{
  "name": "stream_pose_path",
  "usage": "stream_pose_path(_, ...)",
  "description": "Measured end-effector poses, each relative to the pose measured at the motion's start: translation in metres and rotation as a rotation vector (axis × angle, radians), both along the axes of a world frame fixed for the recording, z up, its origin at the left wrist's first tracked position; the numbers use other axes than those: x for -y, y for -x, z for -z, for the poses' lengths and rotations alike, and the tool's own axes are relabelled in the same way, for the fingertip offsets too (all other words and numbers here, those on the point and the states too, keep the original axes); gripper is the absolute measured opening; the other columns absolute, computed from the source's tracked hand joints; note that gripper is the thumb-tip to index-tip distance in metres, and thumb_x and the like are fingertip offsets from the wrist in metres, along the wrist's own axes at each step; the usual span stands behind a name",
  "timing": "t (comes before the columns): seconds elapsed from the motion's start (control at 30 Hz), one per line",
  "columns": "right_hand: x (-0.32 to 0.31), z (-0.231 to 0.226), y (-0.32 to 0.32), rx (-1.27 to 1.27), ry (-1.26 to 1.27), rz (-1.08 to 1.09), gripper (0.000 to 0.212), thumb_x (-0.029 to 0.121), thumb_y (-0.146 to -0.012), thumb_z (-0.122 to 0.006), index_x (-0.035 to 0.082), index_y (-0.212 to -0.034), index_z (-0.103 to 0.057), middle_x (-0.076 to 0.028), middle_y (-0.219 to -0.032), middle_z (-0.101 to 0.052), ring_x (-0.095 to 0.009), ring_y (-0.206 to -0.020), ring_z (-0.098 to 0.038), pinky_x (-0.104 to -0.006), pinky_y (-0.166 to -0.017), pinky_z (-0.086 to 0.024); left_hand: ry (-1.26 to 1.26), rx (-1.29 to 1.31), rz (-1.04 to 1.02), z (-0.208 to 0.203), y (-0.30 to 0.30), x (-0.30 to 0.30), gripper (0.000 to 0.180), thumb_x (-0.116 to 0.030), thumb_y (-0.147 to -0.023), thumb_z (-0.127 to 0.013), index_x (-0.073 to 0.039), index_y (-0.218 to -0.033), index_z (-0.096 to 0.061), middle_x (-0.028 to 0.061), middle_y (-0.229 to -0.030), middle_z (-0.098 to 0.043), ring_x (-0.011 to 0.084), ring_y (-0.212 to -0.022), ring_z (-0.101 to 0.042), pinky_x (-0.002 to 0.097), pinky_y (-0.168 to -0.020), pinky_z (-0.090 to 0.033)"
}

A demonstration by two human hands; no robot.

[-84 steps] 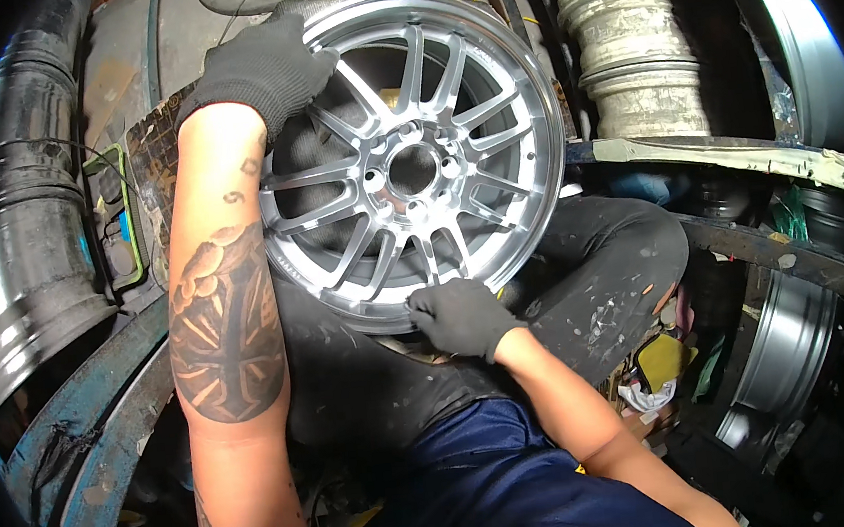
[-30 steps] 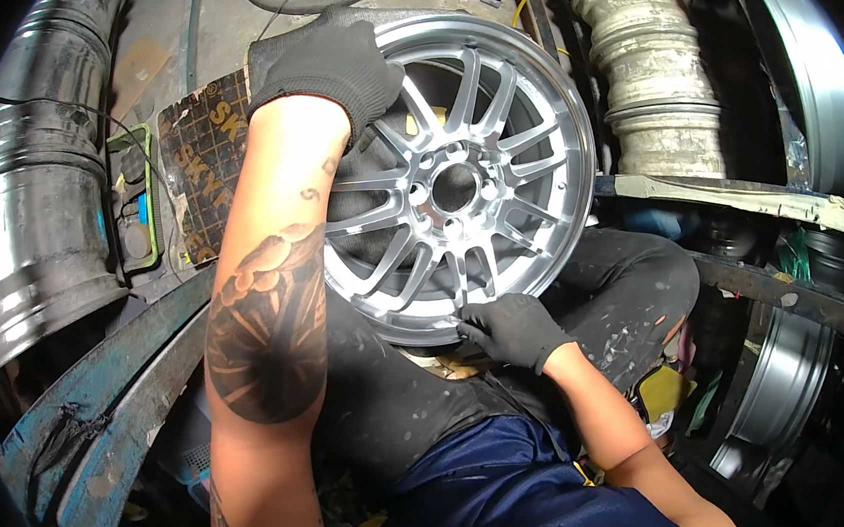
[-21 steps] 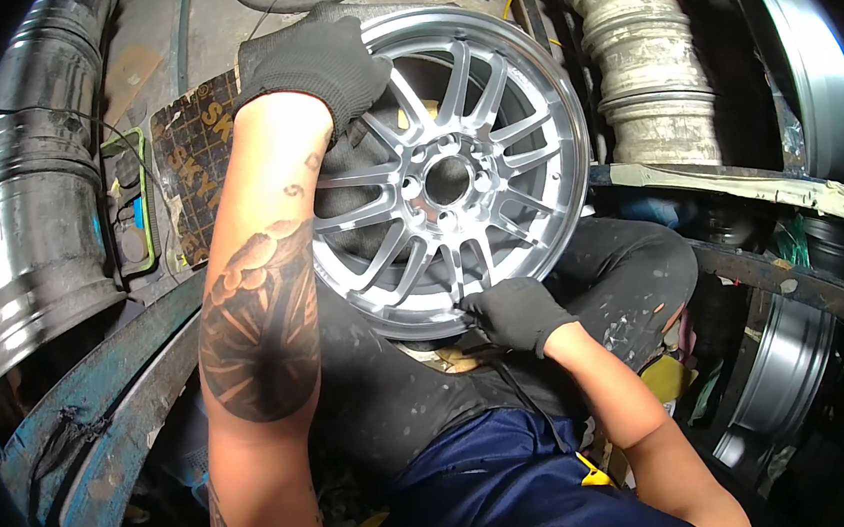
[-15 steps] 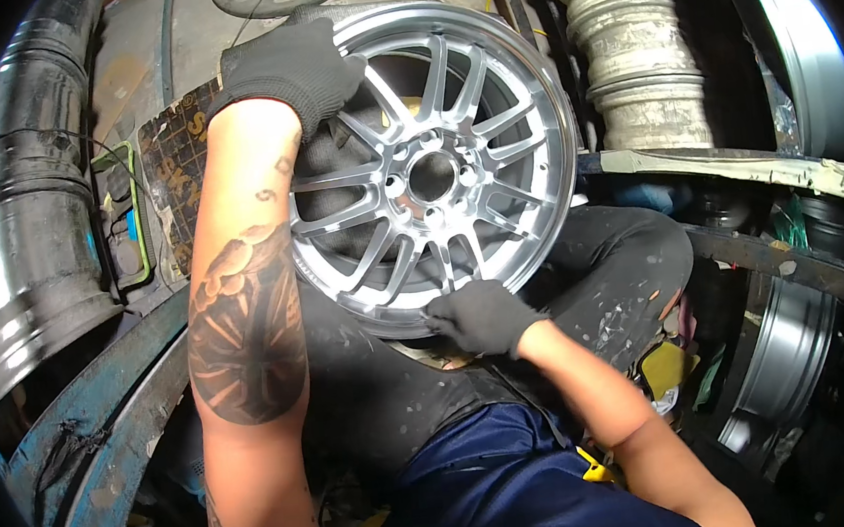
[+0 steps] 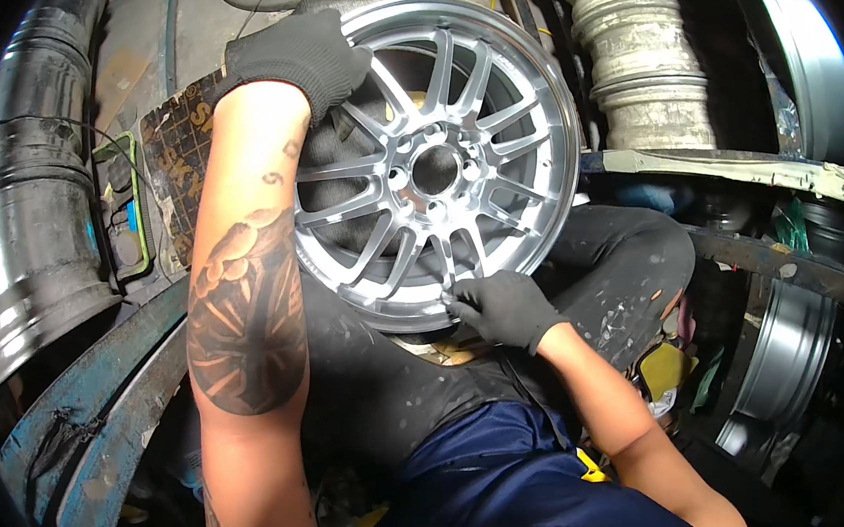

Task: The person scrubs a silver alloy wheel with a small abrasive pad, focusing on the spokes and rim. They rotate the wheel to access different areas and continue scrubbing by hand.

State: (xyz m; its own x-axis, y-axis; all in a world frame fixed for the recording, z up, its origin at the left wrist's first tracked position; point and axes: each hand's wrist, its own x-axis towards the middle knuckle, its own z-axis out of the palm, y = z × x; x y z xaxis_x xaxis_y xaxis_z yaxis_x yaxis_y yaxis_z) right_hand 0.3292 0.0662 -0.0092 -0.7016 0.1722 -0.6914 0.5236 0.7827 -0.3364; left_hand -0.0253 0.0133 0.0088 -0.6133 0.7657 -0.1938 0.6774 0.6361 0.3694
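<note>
A silver multi-spoke alloy wheel [image 5: 478,118] rests tilted against my lap, face up, with its round centre bore showing. My left hand [image 5: 299,58], in a dark grey knitted glove, is closed over the wheel's upper left edge; its fingertips curl in by a spoke. At the near edge, my right hand [image 5: 508,308], gloved alike, has thumb and fingers pinched together against the foot of a spoke. Whatever those fingers hold, if anything, is too small to make out. Dark cloth shows through the gaps between the left-hand spokes.
Stacked shiny wheel barrels [image 5: 32,217] stand along the left, and a whitish, rough-surfaced stack [image 5: 637,54] at the back right. Another silver rim [image 5: 786,347] lies at lower right. A blue-painted metal frame [image 5: 102,392] curves past my left side. A printed board [image 5: 178,174] lies beyond my left forearm.
My right hand has moved a little right and up along the wheel's near edge. My left hand keeps its hold and has shifted slightly right; the wheel has barely moved.
</note>
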Motion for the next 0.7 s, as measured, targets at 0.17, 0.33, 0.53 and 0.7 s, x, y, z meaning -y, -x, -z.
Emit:
stream_pose_path(0.17, -0.004, 0.001, -0.015, 0.029, -0.002, 0.057, 0.03, 0.042, -0.099, -0.067, 0.015, -0.109, -0.077, -0.017, -0.086, -0.075, -0.039, -0.089, -0.073, -0.0512, -0.08, -0.056, -0.045, 0.02, 0.054, 0.01, -0.013, -0.022, 0.055, -0.045, -0.098, -0.065, -0.013, -0.143, -0.062, 0.0237, -0.124, -0.074, 0.0433, -0.116, -0.071, 0.0493, -0.105, -0.055)
stream_pose_path(0.33, 0.001, 0.01, 0.002, 0.021, 0.168, 0.03, 0.024, 0.037, -0.097, -0.069, 0.016, -0.102, -0.079, -0.014, -0.089, -0.076, -0.038, -0.09, -0.073, -0.0485, -0.079, -0.056, 0.022, 0.004, -0.007, -0.002, -0.002, -0.003, 0.056, -0.046, -0.098, -0.065, -0.012, -0.143, -0.061, 0.0234, -0.123, -0.074, 0.0431, -0.116, -0.071, 0.0495, -0.105, -0.055)
stream_pose_path(0.53, 0.003, 0.01, -0.005, 0.064, 0.002, -0.045, 0.024, 0.035, -0.099, -0.065, 0.018, -0.106, -0.08, -0.017, -0.095, -0.076, -0.038, -0.091, -0.073, -0.0511, -0.081, -0.057, -0.003, 0.005, 0.042, 0.008, -0.014, -0.023, 0.055, -0.047, -0.095, -0.06, -0.012, -0.137, -0.069, 0.0168, -0.135, -0.071, 0.0322, -0.125, -0.07, 0.0479, -0.107, -0.054)
stream_pose_path(0.7, -0.018, 0.0, 0.001, 0.178, 0.108, 0.043, 0.03, 0.038, -0.103, -0.059, 0.017, -0.111, -0.08, -0.015, -0.098, -0.078, -0.039, -0.096, -0.074, -0.0523, -0.084, -0.057, 0.009, 0.025, 0.024, 0.001, -0.009, -0.008, 0.056, -0.046, -0.098, -0.062, -0.013, -0.143, -0.063, 0.0214, -0.129, -0.072, 0.0381, -0.119, -0.07, 0.0481, -0.104, -0.054)
